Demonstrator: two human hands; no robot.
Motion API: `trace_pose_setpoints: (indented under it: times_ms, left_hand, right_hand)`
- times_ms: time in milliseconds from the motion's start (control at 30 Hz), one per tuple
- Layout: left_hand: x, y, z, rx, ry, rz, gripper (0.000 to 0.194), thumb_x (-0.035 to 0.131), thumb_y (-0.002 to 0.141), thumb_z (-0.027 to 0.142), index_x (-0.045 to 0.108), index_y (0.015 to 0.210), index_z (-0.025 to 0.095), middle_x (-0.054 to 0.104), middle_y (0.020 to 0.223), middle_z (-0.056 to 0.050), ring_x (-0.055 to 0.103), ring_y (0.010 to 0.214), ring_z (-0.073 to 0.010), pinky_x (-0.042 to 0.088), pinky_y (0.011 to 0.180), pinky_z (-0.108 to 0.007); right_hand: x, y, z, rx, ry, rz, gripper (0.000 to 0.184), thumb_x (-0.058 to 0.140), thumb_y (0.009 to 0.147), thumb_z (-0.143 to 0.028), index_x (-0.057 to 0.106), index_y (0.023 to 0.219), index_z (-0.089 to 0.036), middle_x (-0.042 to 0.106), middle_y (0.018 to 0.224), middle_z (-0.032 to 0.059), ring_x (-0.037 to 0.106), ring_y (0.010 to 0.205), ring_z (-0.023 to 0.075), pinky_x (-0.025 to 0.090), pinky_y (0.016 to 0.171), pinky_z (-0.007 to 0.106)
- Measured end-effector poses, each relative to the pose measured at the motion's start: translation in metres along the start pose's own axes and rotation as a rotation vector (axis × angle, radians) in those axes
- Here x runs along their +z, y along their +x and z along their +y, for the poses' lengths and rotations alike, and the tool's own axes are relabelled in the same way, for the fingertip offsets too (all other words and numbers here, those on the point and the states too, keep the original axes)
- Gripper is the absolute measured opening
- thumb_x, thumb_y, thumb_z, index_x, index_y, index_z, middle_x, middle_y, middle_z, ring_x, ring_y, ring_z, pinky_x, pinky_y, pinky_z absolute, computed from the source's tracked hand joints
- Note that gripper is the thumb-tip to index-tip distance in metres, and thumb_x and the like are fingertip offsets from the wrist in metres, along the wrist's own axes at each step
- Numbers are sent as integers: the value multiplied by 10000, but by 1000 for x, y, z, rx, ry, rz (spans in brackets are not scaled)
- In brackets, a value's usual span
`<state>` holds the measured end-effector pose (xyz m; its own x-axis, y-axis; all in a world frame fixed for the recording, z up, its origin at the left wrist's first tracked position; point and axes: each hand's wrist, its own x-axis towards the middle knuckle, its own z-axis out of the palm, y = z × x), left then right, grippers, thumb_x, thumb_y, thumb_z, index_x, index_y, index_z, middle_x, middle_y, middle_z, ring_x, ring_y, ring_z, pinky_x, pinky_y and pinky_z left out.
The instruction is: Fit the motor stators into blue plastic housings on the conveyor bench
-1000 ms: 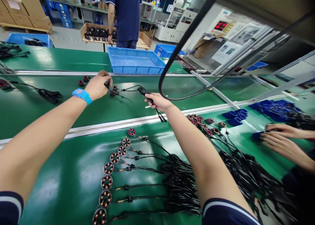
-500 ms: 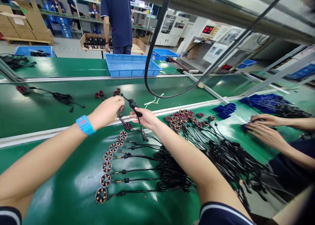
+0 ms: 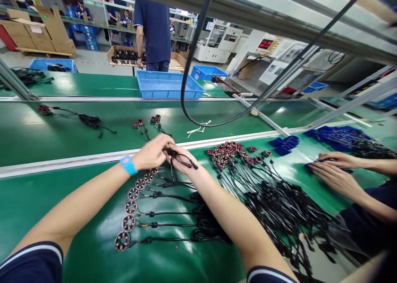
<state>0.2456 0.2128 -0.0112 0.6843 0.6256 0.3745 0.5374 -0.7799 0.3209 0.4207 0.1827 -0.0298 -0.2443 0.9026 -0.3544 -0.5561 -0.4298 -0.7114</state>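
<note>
My left hand (image 3: 155, 151), with a blue wristband, meets my right hand (image 3: 180, 158) above the near side of the white rail. Both are closed on a folded black cable (image 3: 186, 161), whose connector ends stick out over my right wrist. My fingers partly hide it. Below them, a curved row of wound motor stators (image 3: 130, 208) lies on the green mat, their leads running right to coiled black cables (image 3: 207, 221). Beyond the rail are small stators with red windings (image 3: 156, 118), with leads running toward my hands.
At right lies a heap of stators (image 3: 225, 153) with tangled cables (image 3: 279, 208). A co-worker's hands (image 3: 338, 167) work beside blue pieces (image 3: 284, 144). White ties (image 3: 199, 129) lie past the rail (image 3: 93, 161). A black hose (image 3: 186, 84) hangs in front; a blue tray (image 3: 170, 93) stands behind.
My left hand has moved right and joined my right hand at the cable. The cable ends have swung from hanging down to pointing right across my wrist. The view has shifted slightly.
</note>
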Motion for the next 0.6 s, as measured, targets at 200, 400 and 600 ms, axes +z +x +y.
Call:
trace_pose_setpoints:
  times_ms: [200,400,600]
  left_hand:
    - [1,1,-107,-407,179,57,767,560,786,162,324,1513,106,320,1566,-269,385,1424,-446,379,1113,-650]
    - [30,35,-143,-406,256,-85,762,563,909,321,253,1590,181,246,1657,-189,348,1475,-390,354,1166,-559]
    - [62,82,-125,-283,288,-159,708,534,978,514,275,1590,271,284,1651,-129,444,1385,-370,416,1112,-508]
  right_hand:
    - [-14,-18,-11,72,82,117,191,644,792,-90,508,893,-177,625,843,34,638,692,128,471,479,162]
    - [-25,-50,-18,62,63,138,228,688,736,-120,577,933,-144,643,851,56,640,688,149,452,450,181]
    - [-54,-87,-16,45,56,157,397,790,680,-180,635,1044,-145,665,940,50,650,722,149,460,466,191]
